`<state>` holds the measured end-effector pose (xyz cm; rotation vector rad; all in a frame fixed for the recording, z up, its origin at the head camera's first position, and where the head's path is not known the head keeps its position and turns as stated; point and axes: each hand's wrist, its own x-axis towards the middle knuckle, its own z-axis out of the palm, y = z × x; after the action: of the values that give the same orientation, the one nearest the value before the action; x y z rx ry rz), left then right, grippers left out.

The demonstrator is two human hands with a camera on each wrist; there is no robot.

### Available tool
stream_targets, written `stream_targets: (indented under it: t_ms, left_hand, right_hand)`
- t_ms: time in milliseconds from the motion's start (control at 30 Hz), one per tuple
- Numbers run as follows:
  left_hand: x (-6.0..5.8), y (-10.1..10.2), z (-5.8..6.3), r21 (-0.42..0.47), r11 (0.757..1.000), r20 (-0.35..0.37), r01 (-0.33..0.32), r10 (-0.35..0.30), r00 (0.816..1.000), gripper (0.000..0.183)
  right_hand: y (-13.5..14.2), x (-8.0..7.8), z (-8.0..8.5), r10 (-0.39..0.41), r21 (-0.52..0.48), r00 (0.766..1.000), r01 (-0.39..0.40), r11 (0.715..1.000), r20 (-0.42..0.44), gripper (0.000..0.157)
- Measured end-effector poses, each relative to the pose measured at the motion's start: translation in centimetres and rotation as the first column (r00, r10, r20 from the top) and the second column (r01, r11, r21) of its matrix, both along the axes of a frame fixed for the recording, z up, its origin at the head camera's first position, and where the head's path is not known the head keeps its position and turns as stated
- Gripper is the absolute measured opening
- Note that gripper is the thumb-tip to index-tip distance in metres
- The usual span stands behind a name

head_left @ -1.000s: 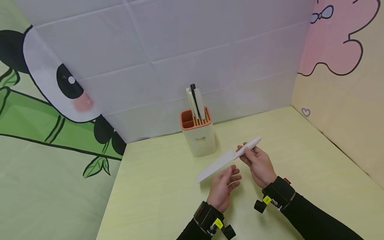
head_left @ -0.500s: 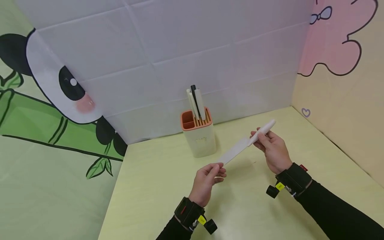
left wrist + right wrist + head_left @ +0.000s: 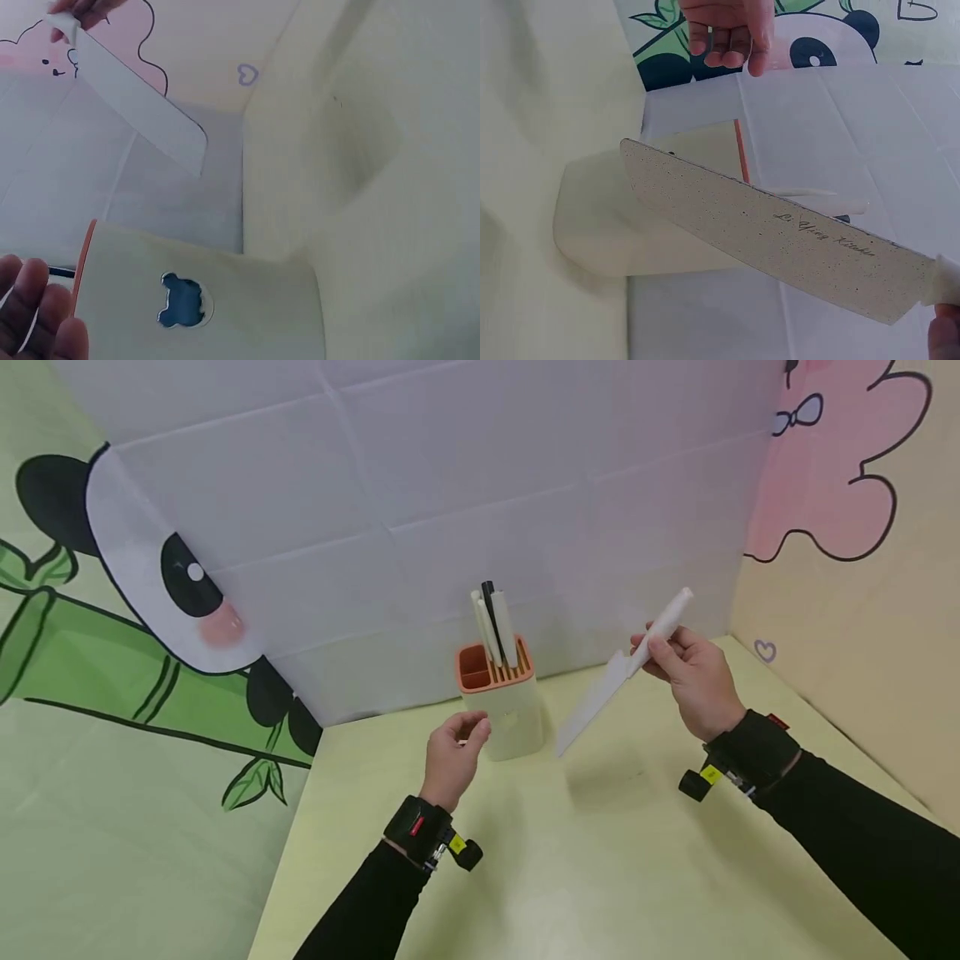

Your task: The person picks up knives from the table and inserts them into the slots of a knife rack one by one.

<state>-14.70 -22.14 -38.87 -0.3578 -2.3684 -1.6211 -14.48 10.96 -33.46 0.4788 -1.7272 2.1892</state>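
Note:
In the head view my right hand (image 3: 693, 681) grips the white handle (image 3: 666, 625) of a kitchen knife (image 3: 596, 697). Its broad pale blade slants down to the left, above the table; the right wrist view shows speckles and script lettering on the blade (image 3: 780, 229). My left hand (image 3: 452, 756) holds nothing, its fingers loosely bent, just in front of the knife block. That block (image 3: 510, 722) is cream with an orange top. Two white handles, a black one and another broad white one (image 3: 504, 627) stand up out of its slots.
The block's left part has open orange compartments (image 3: 474, 667). A bear-shaped blue window (image 3: 184, 301) is on its front. Behind the pale yellow table (image 3: 570, 877) stands a white cloth wall (image 3: 420, 560), with a cartoon-printed wall on either side.
My right hand has lifted the knife up and to the right, tilting it steeper. My left hand touched the blade tip half a second ago, then let go and moved left toward the block.

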Motion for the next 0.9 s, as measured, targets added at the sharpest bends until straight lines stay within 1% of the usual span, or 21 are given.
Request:
stream_targets:
  t_ms: [67,133,200,267,300,333,367,400,467,533,567,600,633,667,800,833,867,900]
  left_hand:
    - [-0.6,-0.2,0.5,-0.099,0.994,-0.077,-0.055,0.048,0.996,0.026]
    - [-1.2,-0.4,0.9,-0.186,0.977,-0.159,-0.105,0.076,0.984,0.029]
    - [-1.8,-0.5,1.2,-0.281,0.946,-0.241,-0.160,0.092,0.966,0.032]
    - [-2.4,-0.6,1.4,-0.370,0.905,-0.316,-0.209,0.089,0.945,0.035]
    - [-2.7,-0.6,1.5,-0.414,0.880,-0.354,-0.233,0.080,0.932,0.037]
    - [-3.0,-0.6,1.6,-0.461,0.849,-0.394,-0.257,0.064,0.917,0.038]
    - [-3.4,-0.6,1.7,-0.509,0.813,-0.436,-0.284,0.041,0.899,0.039]
    - [-3.8,-0.6,1.8,-0.550,0.777,-0.476,-0.307,0.011,0.879,0.040]
    - [-4.5,-0.4,2.1,-0.620,0.700,-0.550,-0.354,-0.066,0.833,0.041]
    - [-5.1,0.1,2.4,-0.666,0.636,-0.596,-0.390,-0.141,0.790,0.042]
    - [-5.4,0.4,2.4,-0.684,0.606,-0.611,-0.405,-0.173,0.773,0.044]
    - [-5.7,0.7,2.3,-0.699,0.581,-0.619,-0.417,-0.198,0.760,0.045]
    - [-5.9,1.0,2.2,-0.714,0.555,-0.620,-0.426,-0.219,0.754,0.047]
    - [-6.1,1.3,2.0,-0.730,0.531,-0.615,-0.431,-0.235,0.752,0.049]
    - [-6.8,2.5,1.0,-0.783,0.425,-0.587,-0.454,-0.264,0.766,0.060]
    - [-6.8,2.7,0.7,-0.793,0.405,-0.579,-0.456,-0.266,0.770,0.062]
    - [-6.9,2.9,0.4,-0.799,0.390,-0.573,-0.456,-0.268,0.774,0.063]
    - [-6.9,3.0,0.1,-0.804,0.385,-0.567,-0.453,-0.266,0.780,0.064]
  right_hand:
    - [0.0,-0.3,1.0,0.012,0.006,1.000,-0.012,1.000,-0.019,0.041]
    - [0.0,-0.6,2.0,0.024,0.018,0.999,-0.023,1.000,-0.038,0.042]
    - [-0.1,-1.0,3.0,0.038,0.033,0.998,-0.036,0.999,-0.057,0.042]
    - [-0.1,-1.4,4.0,0.043,0.053,0.996,-0.039,0.998,-0.078,0.042]
    - [-0.2,-1.6,4.5,0.041,0.065,0.995,-0.035,0.997,-0.090,0.042]
    - [-0.3,-1.8,5.0,0.037,0.077,0.994,-0.030,0.997,-0.103,0.042]
    - [-0.4,-2.1,5.5,0.032,0.087,0.993,-0.022,0.996,-0.115,0.041]
    - [-0.6,-2.3,5.9,0.023,0.100,0.991,-0.010,0.995,-0.128,0.041]
    - [-0.8,-2.9,6.9,0.007,0.119,0.989,0.011,0.993,-0.150,0.041]
    - [-1.1,-3.6,7.8,-0.008,0.129,0.985,0.031,0.991,-0.174,0.040]
    - [-1.3,-4.0,8.2,-0.015,0.131,0.983,0.040,0.991,-0.183,0.040]
    - [-1.5,-4.4,8.6,-0.023,0.131,0.981,0.049,0.990,-0.193,0.040]
    - [-1.7,-4.8,9.0,-0.024,0.124,0.980,0.050,0.991,-0.198,0.040]
    - [-1.9,-5.2,9.4,-0.027,0.116,0.979,0.052,0.992,-0.204,0.040]
    - [-3.0,-6.7,10.5,-0.027,0.100,0.974,0.051,0.994,-0.226,0.042]
    - [-3.2,-6.9,10.6,-0.025,0.102,0.973,0.050,0.994,-0.228,0.043]
    - [-3.5,-7.2,10.8,-0.028,0.108,0.972,0.054,0.993,-0.232,0.043]
    - [-3.7,-7.4,10.9,-0.032,0.116,0.972,0.061,0.991,-0.234,0.044]
